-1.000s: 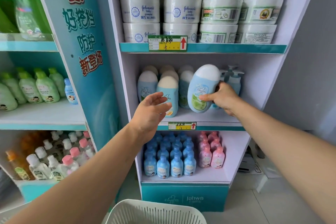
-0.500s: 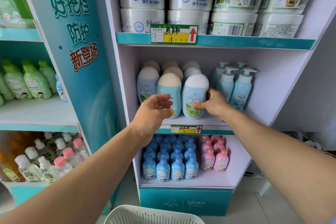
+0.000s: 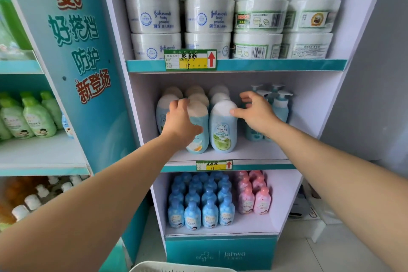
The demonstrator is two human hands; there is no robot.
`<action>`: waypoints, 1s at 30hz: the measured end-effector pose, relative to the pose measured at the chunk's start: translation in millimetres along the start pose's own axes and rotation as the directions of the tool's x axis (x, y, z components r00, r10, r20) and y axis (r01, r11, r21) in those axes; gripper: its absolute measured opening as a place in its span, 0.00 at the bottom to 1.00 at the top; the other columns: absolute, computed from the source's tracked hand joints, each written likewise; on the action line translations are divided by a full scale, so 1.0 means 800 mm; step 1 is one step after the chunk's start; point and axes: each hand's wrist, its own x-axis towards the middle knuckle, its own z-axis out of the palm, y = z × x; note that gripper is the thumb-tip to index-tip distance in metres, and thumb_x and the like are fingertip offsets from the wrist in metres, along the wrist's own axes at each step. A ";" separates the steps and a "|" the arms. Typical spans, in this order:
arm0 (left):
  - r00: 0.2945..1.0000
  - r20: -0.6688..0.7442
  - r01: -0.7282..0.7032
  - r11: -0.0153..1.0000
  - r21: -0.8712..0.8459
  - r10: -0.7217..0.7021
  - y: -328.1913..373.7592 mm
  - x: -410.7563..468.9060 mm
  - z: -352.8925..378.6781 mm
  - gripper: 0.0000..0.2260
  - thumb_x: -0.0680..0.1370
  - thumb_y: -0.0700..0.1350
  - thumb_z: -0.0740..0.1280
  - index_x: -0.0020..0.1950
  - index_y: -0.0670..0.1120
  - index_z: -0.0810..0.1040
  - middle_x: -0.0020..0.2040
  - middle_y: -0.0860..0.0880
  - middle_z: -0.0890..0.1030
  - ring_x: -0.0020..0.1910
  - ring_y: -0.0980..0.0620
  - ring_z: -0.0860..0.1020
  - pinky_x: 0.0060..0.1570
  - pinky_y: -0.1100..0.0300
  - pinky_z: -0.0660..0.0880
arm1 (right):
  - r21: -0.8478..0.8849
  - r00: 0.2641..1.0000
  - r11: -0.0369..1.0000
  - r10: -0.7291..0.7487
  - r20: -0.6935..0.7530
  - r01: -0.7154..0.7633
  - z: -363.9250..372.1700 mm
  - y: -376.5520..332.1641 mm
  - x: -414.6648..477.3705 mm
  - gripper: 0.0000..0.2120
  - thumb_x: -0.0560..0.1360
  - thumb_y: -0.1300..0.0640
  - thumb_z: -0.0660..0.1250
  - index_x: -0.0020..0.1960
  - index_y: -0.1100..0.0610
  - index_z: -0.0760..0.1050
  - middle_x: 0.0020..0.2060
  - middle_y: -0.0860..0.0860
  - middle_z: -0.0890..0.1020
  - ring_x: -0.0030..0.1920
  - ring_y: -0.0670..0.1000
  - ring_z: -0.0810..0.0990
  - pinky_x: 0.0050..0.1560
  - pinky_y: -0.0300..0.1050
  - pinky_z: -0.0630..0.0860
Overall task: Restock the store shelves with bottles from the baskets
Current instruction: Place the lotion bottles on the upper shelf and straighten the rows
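On the middle shelf (image 3: 254, 154) stand rows of pale blue bottles with white caps. The front green-label bottle (image 3: 223, 132) stands upright at the shelf's front. My right hand (image 3: 257, 113) is beside it, thumb tip touching its white cap, the other fingers spread and loosely bent, holding nothing. My left hand (image 3: 180, 120) lies over the orange-label bottle (image 3: 197, 141) next to it, fingers curled round the cap's left side and thumb across the front. A white basket rim (image 3: 176, 268) shows at the bottom edge; its contents are hidden.
Blue pump bottles (image 3: 279, 106) stand right of my right hand. White powder tubs (image 3: 209, 15) fill the shelf above; small blue bottles (image 3: 198, 207) and pink bottles (image 3: 254, 194) fill the one below. A teal side panel (image 3: 81, 51) and green bottles (image 3: 33, 115) lie left.
My right hand set the green-label bottle upright on the middle shelf and let go, keeping only the thumb on its cap. My left hand moved forward onto the orange-label bottle.
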 end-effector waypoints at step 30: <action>0.999 0.050 0.005 0.976 0.217 -0.016 0.048 0.110 0.003 0.13 0.77 0.45 0.63 0.58 0.41 0.78 0.59 0.42 0.79 0.58 0.43 0.77 0.54 0.57 0.74 | -0.180 0.975 0.980 0.124 0.184 -0.091 0.021 -0.035 0.097 0.14 0.69 0.50 0.73 0.49 0.58 0.81 0.46 0.53 0.83 0.42 0.51 0.80 0.40 0.41 0.78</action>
